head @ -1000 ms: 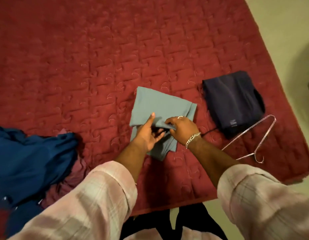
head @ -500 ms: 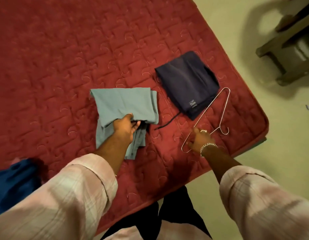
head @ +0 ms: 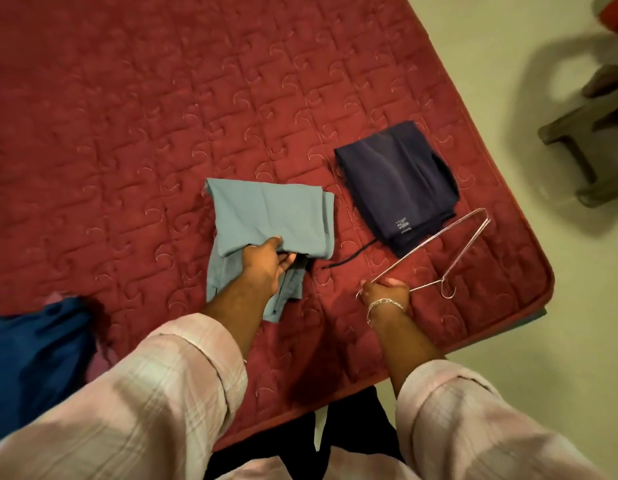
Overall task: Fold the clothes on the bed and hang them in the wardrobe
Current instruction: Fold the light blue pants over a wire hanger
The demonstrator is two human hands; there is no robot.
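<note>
We note the left hand [head: 266, 265] gripping the folded teal garment [head: 269, 216], while the right hand [head: 385, 292] clasps the wire hanger [head: 439, 244] just beyond.

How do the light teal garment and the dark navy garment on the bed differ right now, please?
The light teal garment is pale and gripped by the left hand; the dark navy garment is dark and untouched. The navy one shows a small printed label; the teal one shows none. Both lie folded on the red bed.
</note>
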